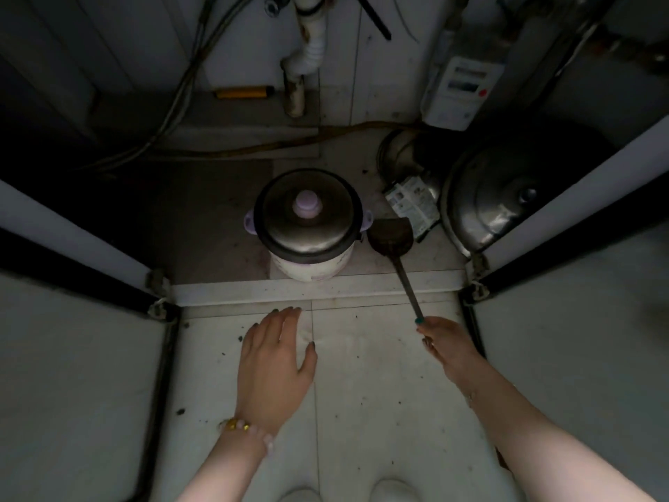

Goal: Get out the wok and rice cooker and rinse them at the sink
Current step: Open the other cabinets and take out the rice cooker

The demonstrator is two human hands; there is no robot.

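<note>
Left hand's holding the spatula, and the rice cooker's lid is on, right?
No: the head view shows the right hand gripping the spatula; the left hand is open and empty. The rice cooker has its lid on.

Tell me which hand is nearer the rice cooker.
Left. The left hand is open just in front of the rice cooker; the right hand sits farther off to the right, gripping the spatula by its handle.

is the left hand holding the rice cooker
No, the left hand is open over the floor, apart from the rice cooker; the right hand grips the spatula.
</note>
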